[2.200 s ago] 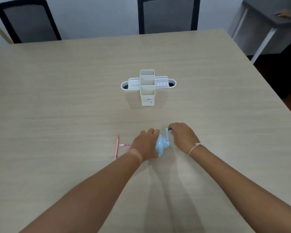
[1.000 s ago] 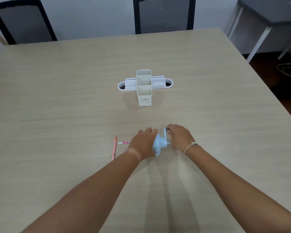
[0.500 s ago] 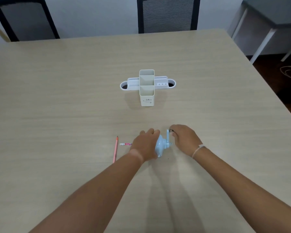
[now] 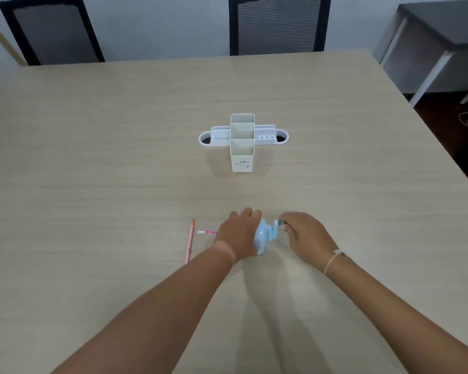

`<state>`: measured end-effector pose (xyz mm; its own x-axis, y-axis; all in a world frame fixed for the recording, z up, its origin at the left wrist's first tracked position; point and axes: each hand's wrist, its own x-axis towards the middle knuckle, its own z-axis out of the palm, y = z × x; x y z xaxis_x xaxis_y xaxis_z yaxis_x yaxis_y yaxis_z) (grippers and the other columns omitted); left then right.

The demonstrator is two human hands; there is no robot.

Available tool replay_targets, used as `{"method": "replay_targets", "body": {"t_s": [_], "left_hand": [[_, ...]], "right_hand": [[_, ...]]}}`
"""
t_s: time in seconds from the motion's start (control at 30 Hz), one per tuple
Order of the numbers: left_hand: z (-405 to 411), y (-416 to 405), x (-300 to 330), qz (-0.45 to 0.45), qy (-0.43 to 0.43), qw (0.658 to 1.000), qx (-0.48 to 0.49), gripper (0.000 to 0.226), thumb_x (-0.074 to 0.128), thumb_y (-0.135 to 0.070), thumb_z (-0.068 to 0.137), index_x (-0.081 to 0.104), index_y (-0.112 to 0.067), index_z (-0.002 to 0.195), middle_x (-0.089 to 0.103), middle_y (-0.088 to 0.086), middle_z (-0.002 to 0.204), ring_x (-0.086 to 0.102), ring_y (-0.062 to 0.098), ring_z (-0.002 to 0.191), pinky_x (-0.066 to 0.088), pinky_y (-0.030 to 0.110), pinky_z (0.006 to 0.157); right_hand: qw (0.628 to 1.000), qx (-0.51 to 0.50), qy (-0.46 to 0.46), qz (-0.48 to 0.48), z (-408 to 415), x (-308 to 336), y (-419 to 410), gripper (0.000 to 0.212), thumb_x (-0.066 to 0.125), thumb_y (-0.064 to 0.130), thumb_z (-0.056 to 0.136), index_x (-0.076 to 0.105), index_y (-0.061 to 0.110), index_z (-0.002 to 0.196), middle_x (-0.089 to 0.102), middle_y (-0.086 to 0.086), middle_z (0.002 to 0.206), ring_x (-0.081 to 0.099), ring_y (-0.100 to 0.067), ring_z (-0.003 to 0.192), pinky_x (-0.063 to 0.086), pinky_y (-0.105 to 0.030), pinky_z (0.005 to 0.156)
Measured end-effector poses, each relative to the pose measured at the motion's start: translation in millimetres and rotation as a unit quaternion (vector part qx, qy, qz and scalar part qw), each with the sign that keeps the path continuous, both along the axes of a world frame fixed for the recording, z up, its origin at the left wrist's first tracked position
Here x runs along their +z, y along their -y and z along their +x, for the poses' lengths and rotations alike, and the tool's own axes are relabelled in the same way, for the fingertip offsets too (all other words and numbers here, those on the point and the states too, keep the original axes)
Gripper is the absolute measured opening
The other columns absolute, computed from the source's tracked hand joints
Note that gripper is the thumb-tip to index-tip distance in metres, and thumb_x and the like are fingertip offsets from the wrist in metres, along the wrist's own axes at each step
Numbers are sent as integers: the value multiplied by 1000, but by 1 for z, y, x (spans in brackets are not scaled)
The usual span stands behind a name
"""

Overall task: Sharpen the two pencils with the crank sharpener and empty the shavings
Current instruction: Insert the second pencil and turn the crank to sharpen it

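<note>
A light blue crank sharpener [image 4: 262,237] sits on the table in front of me. My left hand [image 4: 239,237] is clamped over its left side and covers most of the body. A patterned pencil [image 4: 207,232] sticks out to the left from under that hand, lying flat; its far end is hidden. My right hand [image 4: 304,237] pinches the crank handle [image 4: 278,225] on the sharpener's right side and looks blurred. A pink pencil [image 4: 189,241] lies loose on the table left of my left hand, tip pointing away from me.
A white desk organiser [image 4: 242,143] with a tall middle box stands further back on the table [image 4: 92,171]. Two black chairs [image 4: 277,25] stand at the far edge. A grey side table [image 4: 441,31] is at the right.
My right hand keeps shifting in small circles at the crank, whose handle changes position. My left hand, the sharpener and both pencils stay where they were.
</note>
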<state>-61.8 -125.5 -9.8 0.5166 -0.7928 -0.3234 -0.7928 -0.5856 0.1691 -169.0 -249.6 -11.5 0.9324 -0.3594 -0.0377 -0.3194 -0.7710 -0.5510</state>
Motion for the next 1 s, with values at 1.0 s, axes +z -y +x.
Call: {"method": "replay_targets", "body": {"t_s": [1.0], "left_hand": [[1, 0, -5, 2, 2, 1000, 5, 62, 72, -24, 73, 38, -14, 124, 46, 4, 117, 45, 27, 97, 43, 32, 63]], "right_hand": [[998, 13, -29, 56, -36, -23, -30, 32, 28, 30, 81, 52, 12, 73, 52, -1, 72, 47, -19, 70, 28, -27, 63]]}}
